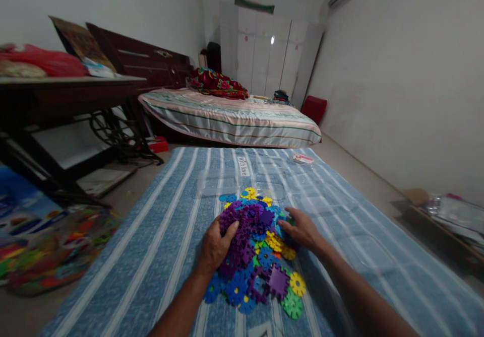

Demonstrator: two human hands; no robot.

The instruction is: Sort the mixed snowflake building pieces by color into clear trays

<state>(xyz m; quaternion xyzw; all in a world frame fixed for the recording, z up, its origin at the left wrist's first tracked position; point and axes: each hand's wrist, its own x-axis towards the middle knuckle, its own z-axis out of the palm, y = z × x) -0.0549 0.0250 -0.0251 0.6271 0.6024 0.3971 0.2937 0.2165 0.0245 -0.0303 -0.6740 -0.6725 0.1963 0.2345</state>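
Note:
A heap of plastic gear-shaped pieces in purple, blue, yellow and green lies on the blue striped cloth in front of me. My left hand (216,246) is closed on a clump of purple gear pieces (240,228) at the heap's left side, thumb on top and the other fingers mostly hidden. At the right side, my right hand (301,228) touches the heap with its fingers apart, next to blue gear pieces (278,228). Nearer to me lie a purple square piece (278,280), a yellow gear piece (297,283) and a green gear piece (292,304).
Clear plastic containers (219,183) rest behind the heap, with a larger transparent one (365,251) at the right. A small red-and-white packet (303,159) sits near the far edge. Beyond are a bed (234,120) and, leftward, a sewing-machine table (75,87).

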